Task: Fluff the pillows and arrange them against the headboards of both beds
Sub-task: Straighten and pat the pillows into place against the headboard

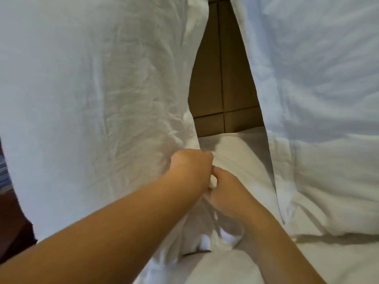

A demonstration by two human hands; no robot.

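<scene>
Crops the left pillow at top and left edges, the right pillow at top and right. Hides most of the headboard behind both. Buries the fingers of left hand and right hand in folds.

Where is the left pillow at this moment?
The left pillow fills the left of the head view, with a brown panel between it and the right pillow. The left hand and right hand hold its inner edge.

Soft, even indoor light, slightly blurred throughout, with wide-angle bending toward the edges
</scene>
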